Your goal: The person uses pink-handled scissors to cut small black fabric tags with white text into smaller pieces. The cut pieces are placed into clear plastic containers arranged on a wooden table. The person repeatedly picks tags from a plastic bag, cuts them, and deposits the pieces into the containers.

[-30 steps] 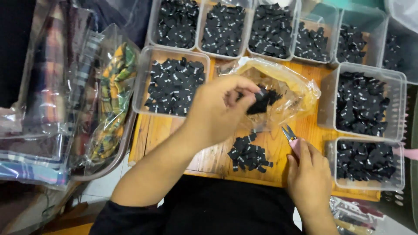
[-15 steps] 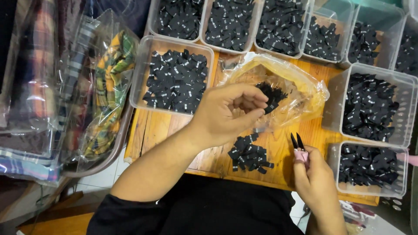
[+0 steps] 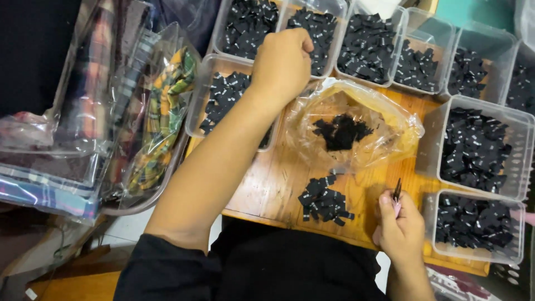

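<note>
Landmark: I take the clear plastic bag (image 3: 356, 125), lying open on the wooden table (image 3: 273, 178), as my reference; a dark clump of small black labels sits inside it.

Left hand: my left hand (image 3: 281, 64) reaches up and to the left of the bag, fingers curled together over the rim of a clear bin of black labels (image 3: 312, 28). Whether it pinches a label I cannot tell; the fingertips are hidden.

Right hand: my right hand (image 3: 398, 226) rests below and slightly right of the bag, near the table's front edge, thumb and fingers pressed together around slim tweezers with a pink grip (image 3: 397, 195), tips pointing up toward the bag.

Loose pile: a small heap of black labels (image 3: 324, 200) lies on the bare wood just below the bag, left of the right hand.

Bins: more clear tubs of black labels (image 3: 476, 147) stand above and to the right of the bag.

Far left: bagged, patterned fabrics (image 3: 156, 117) are stacked well left of the bag.
</note>
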